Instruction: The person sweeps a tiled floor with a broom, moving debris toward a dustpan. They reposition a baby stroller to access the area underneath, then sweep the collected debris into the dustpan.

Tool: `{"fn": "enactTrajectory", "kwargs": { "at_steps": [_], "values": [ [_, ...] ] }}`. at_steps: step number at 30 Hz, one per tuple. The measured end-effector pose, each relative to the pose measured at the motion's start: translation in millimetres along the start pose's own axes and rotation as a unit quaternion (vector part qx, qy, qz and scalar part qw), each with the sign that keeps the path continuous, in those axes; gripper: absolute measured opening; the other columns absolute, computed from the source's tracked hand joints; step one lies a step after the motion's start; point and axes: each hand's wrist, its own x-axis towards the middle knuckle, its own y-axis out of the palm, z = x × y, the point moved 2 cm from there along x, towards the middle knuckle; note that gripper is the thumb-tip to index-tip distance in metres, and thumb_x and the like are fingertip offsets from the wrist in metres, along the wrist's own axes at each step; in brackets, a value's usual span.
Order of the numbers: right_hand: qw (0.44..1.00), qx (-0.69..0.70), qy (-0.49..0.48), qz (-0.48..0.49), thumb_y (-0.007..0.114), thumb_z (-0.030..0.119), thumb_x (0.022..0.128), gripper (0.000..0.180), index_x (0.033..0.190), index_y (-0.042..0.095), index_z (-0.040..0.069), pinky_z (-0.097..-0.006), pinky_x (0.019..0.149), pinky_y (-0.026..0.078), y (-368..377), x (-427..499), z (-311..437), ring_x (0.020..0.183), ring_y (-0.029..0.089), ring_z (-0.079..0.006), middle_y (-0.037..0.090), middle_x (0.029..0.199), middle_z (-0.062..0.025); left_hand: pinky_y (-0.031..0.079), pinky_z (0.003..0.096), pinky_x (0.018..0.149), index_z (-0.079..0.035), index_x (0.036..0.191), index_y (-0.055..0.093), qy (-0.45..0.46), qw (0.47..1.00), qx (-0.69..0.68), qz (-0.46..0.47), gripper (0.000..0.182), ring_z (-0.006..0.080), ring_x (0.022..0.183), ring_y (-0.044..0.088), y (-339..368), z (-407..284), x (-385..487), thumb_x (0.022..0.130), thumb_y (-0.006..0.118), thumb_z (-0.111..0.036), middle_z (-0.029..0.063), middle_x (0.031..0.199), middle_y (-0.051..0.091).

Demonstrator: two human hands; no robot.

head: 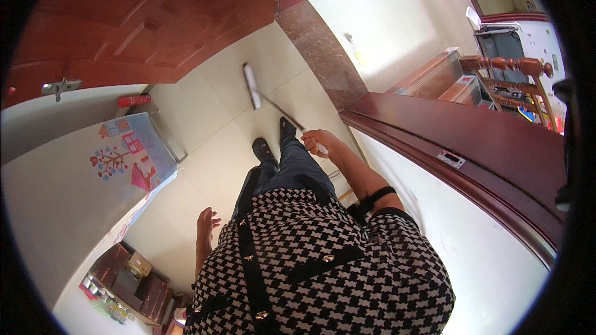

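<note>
A long-handled broom point(251, 86) stretches out ahead of me, its narrow pale head with a dark edge resting on the tiled floor. My right hand point(319, 141) is closed around the white grip point(322, 148) at the near end of its thin handle. Down beside my left hip hangs my left hand point(208, 222), fingers loosely apart and holding nothing. The broom head lies just beyond my dark clogs point(263, 150), between the door and the stone threshold.
A brown panelled door point(153, 23) stands open at the left, with a red cylinder point(134, 101) near its base. A dark stone threshold point(323, 56) borders the tiles. At right are a wooden door frame point(447, 135) and stairs with a wooden railing point(507, 65). A cabinet point(109, 260) stands lower left.
</note>
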Motion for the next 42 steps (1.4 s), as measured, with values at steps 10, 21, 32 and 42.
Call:
{"fn": "enactTrajectory", "kwargs": {
  "at_steps": [10,21,32,42],
  "values": [
    [0.985,0.055,-0.035,-0.160,0.048,0.023,0.086,0.022,0.087,0.051,0.001,-0.0152,0.031,0.031,-126,-74,62,0.040,0.042,-0.0049,0.047,0.056,0.0016,0.046,0.0355,0.073,-0.006,0.123,0.043,0.083,0.994,0.071,0.025,0.051,0.0233,0.086,0.058,32,-88,-4,0.087,0.050,-0.040,0.0148,0.109,0.056],
    [0.936,-0.100,-0.256,-0.218,0.054,0.013,0.078,0.014,0.071,0.049,0.002,-0.0297,0.034,0.037,-54,-38,82,0.039,0.046,-0.0144,0.048,0.053,-0.0058,0.045,0.0337,0.077,0.001,0.124,0.041,0.181,0.960,0.183,0.109,0.062,0.0239,0.091,0.056,50,-138,32,0.085,0.051,-0.047,0.0163,0.111,0.055],
    [0.985,0.138,-0.089,-0.052,0.046,0.019,0.086,0.018,0.075,0.051,0.006,-0.0184,0.030,0.031,-70,-23,221,0.038,0.042,-0.0033,0.046,0.052,0.0037,0.046,0.0333,0.070,-0.008,0.124,0.043,0.109,0.964,0.225,0.091,0.046,0.0196,0.079,0.059,68,-317,97,0.089,0.049,-0.038,0.0091,0.108,0.057],
    [0.943,-0.051,-0.217,-0.248,0.050,0.013,0.081,0.017,0.067,0.045,0.006,-0.0306,0.034,0.035,6,-41,275,0.040,0.045,-0.0149,0.044,0.050,-0.0032,0.048,0.0308,0.064,-0.006,0.121,0.044,0.154,0.955,0.193,0.162,0.040,0.0206,0.077,0.062,112,-468,178,0.091,0.046,-0.032,0.0118,0.106,0.057]
  ]
}}
